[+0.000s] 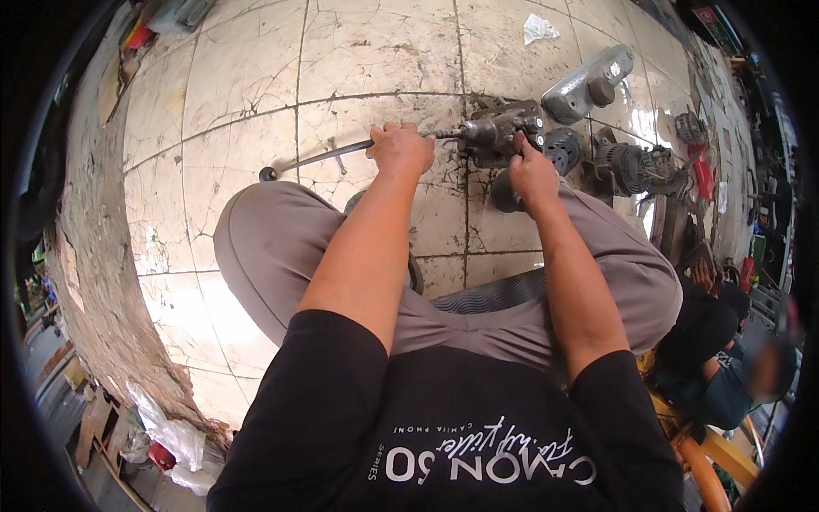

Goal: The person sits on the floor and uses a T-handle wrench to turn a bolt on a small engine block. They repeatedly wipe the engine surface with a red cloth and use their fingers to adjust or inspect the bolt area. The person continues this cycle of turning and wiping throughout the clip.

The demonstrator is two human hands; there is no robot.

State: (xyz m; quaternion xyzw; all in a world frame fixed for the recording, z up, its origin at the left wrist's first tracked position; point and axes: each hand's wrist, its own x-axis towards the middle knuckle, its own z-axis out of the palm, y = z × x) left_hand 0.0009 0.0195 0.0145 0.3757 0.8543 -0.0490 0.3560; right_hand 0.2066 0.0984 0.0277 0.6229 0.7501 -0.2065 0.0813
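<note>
My left hand (401, 150) is wrapped round a long thin dark rod (328, 155) with a round knob at its far left end. On its right the rod runs to a greasy grey metal housing (495, 135), which lies on the tiled floor in front of me. My right hand (536, 177) is closed at the right side of this housing, thumb side up against it; its other fingertips are partly hidden. Just behind the rod, a small thin metal tool (339, 157) lies on the tiles.
A silver metal cover (573, 92) with a round cap lies beyond the housing. To the right are a grey perforated round part (563, 151) and several greasy machine parts (630, 167). White crumpled paper (540, 30) lies far off. Another person (725, 367) sits at right.
</note>
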